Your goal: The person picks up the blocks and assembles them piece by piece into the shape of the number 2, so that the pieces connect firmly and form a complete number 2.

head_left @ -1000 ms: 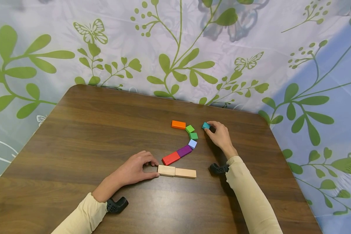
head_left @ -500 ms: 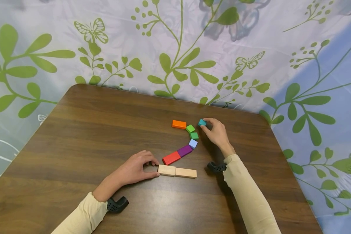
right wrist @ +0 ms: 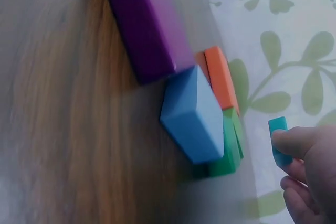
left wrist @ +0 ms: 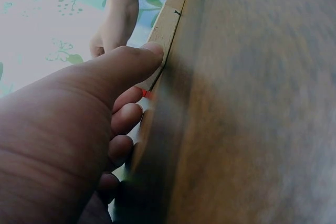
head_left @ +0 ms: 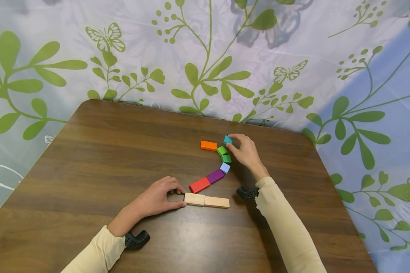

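Note:
In the head view, my right hand (head_left: 246,151) pinches a teal block (head_left: 227,140) by thumb and fingers, just beyond the light green block (head_left: 221,151) and to the right of the orange block (head_left: 208,145). The right wrist view shows this teal block (right wrist: 279,135) at the fingertips, apart from the others. My left hand (head_left: 158,196) holds the near-left end of a plain wooden block (head_left: 194,199) between thumb and fingers. A second plain wooden block (head_left: 216,202) lies end to end with it. In the left wrist view the thumb presses along the wooden block (left wrist: 164,34).
A curved row runs from the orange block through light green, a green block (head_left: 226,159), a light blue block (head_left: 225,168) and a purple block (head_left: 215,176) to a red block (head_left: 200,185). A patterned cloth (head_left: 130,76) hangs behind the brown table (head_left: 89,159).
My right hand has carried the teal block leftward and slightly farther away, from right of the row to near its orange end. The left hand and the blocks on the table look unmoved.

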